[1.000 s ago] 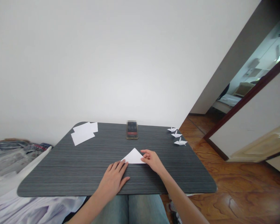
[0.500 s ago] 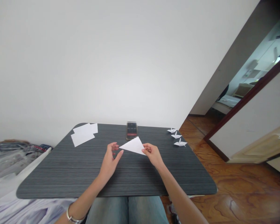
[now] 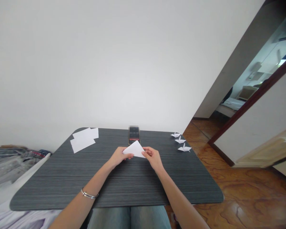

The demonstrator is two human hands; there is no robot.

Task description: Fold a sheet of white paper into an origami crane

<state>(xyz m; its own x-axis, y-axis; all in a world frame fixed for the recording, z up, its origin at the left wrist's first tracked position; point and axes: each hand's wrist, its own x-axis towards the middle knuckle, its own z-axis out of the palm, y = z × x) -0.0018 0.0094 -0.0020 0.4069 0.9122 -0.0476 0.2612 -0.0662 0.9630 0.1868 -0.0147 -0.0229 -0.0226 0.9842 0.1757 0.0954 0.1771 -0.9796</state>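
Observation:
A white folded paper (image 3: 135, 149), triangular with its peak pointing away from me, is held between both hands above the middle of the table. My left hand (image 3: 120, 156) grips its left corner, thumb on top and fingers behind. At the right corner, my right hand (image 3: 153, 157) pinches the paper between thumb and fingers. The fingers behind the paper are partly hidden. Just beyond the paper's peak stands a phone (image 3: 134, 135), its lower edge close behind the paper.
White paper sheets (image 3: 83, 143) lie overlapping at the table's back left. Three folded paper cranes (image 3: 184, 148) stand in a row at the back right. The dark table (image 3: 90, 178) meets a white wall. Clothes and plastic bags (image 3: 11, 162) are heaped on the left.
My left hand has moved right and closed on the paper's left corner, having been open beside it. My right hand still holds the right corner.

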